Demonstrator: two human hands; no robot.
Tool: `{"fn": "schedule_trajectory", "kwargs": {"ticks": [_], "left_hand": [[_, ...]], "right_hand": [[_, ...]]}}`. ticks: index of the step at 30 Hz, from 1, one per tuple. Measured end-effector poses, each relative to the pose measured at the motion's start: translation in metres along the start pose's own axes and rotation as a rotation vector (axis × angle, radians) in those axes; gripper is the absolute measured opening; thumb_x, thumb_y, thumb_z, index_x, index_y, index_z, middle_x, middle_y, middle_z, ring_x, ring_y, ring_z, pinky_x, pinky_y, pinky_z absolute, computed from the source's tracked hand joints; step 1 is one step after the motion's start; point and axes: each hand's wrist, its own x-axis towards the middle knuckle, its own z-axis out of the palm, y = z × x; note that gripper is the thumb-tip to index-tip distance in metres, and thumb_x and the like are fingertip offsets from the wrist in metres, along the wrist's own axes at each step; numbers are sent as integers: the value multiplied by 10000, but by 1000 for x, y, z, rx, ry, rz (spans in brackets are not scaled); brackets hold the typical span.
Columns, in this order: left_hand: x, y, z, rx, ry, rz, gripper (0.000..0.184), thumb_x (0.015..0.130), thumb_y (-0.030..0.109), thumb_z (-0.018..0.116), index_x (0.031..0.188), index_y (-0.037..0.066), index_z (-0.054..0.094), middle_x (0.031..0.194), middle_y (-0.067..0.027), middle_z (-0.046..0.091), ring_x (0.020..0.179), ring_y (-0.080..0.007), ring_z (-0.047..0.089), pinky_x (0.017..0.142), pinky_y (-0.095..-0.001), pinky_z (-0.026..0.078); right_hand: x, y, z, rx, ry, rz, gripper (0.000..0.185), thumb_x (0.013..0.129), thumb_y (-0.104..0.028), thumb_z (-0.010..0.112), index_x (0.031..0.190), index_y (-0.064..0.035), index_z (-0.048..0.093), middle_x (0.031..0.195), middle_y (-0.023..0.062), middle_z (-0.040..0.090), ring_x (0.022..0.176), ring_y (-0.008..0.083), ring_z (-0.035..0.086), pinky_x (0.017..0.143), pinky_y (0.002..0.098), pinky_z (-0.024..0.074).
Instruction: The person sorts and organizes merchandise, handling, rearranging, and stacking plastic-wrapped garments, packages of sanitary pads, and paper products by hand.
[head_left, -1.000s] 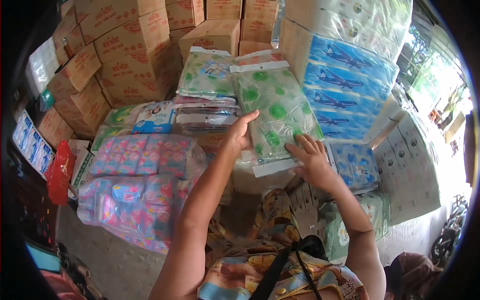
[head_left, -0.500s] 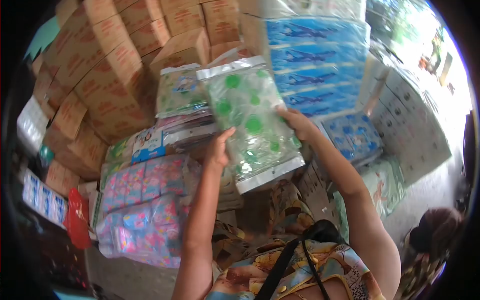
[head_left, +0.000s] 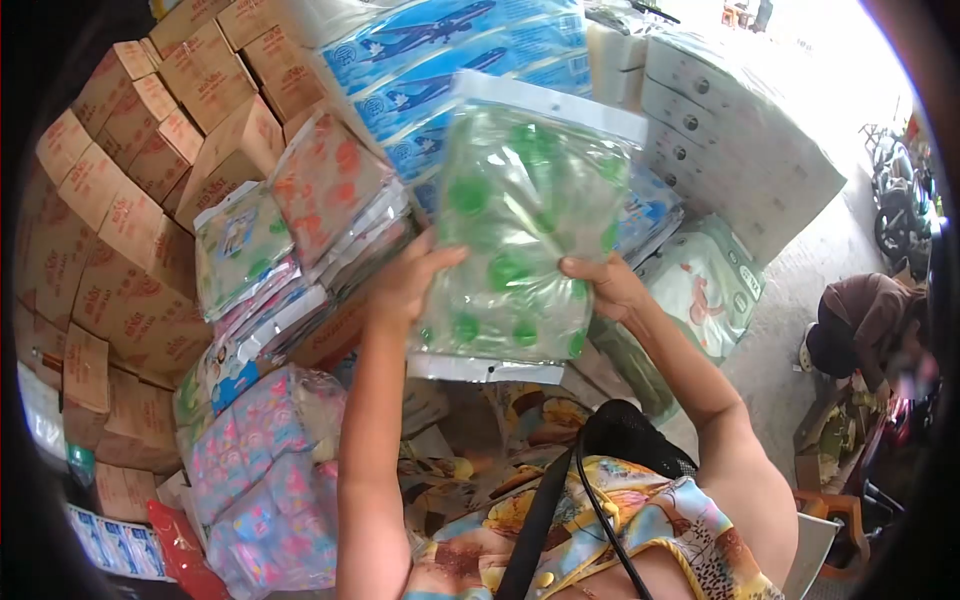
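- Floor (head_left: 793, 325): grey, concrete-like, bare strip at right.
- Stack of white printed packs (head_left: 735, 140): plastic-wrapped, standing on floor, upper right.
- Green-and-white plastic pack (head_left: 705, 290): beside that stack; underside hidden.
- Motorcycle (head_left: 890, 205): upright on floor, far right.
- Pink-and-blue wrapped bundle (head_left: 270, 480): lower left; floor contact hidden.

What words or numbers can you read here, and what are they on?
"Red Nest", it seems, in red on the brown cartons; the smaller line below is too small.
Blue airplane packs: writing too small.
Pink-and-blue packs: too blurred.
Pale green pack: marks too small.
Green-dotted bag: no words I can make out.
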Motion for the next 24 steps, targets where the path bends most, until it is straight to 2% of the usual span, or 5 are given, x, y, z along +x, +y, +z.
{"fn": "schedule_trajectory", "kwargs": {"ticks": [5,10,13,16,24], "left_hand": [[81,-12,33,443,-273,-19,633,744,287,640,1237,8,357,1163,-98,470,1043,-175,459,873,-288,371],[122,-32,11,745,-78,-266,894,613,517,678,1285,69,296,1189,-117,444,1022,-239,465,855,-383,359],[128,-53,6,382,170,-348,850,600,527,689,1267,154,316,1133,-90,436,829,-220,529,719,-371,392],[135,-83,16,209,302,-368,955,621,520,685,1324,116,181,1153,-180,406,897,-287,520,677,-370,409],[144,-150,67,210,192,-482,694,691,491,633,1213,188,291,1176,-93,388,895,-278,464,711,-420,420]], "right_hand": [[0,-17,-55,222,161,-97,392,755,-10,584,1124,10,451,1029,142,554,896,245,577,788,382,498],[36,-37,-118,241,297,-127,284,792,-24,539,1058,54,476,1002,151,559,873,250,577,793,376,487],[68,-38,-141,321,344,-161,242,779,-21,559,1006,45,508,920,133,576,810,238,584,732,369,503],[103,-22,-170,343,434,-99,225,791,-43,548,995,46,509,913,140,570,815,247,574,725,362,501],[113,-12,-161,269,705,-180,300,701,15,621,973,64,505,922,144,561,790,259,568,690,367,489]]}}
